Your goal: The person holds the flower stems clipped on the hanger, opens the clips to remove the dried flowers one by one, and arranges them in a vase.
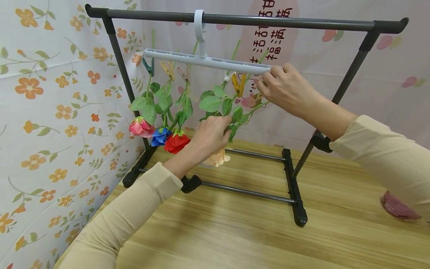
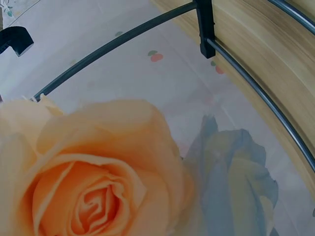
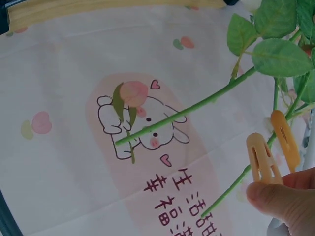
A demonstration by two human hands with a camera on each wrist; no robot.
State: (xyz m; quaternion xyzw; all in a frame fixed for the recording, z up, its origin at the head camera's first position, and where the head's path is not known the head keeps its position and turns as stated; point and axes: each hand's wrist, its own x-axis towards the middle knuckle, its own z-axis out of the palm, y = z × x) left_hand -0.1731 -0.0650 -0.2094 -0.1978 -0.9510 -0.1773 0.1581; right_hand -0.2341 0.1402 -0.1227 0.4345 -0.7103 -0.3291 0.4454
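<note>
In the head view my left hand (image 1: 213,132) grips a green rose stem (image 1: 258,107) among leaves, its cut end angled up to the right. Petals of a peach rose (image 1: 220,158) show below that hand; the left wrist view has an orange-peach rose (image 2: 98,196) close up and a greyish-blue and yellow rose (image 2: 236,182) beside it. At the right end of the light grey hanger (image 1: 235,66), my right hand (image 1: 285,87) pinches a beige clothespin (image 3: 263,160). A yellow clothespin (image 1: 239,85) clips another stem just left of it.
A dark rack (image 1: 285,23) carries the hanger. Pink (image 1: 141,127), blue (image 1: 160,137) and red (image 1: 177,143) roses hang head down from clothespins at the left. The rack's feet stand on the wooden table (image 1: 235,231). A dark pink object (image 1: 398,206) lies at the right.
</note>
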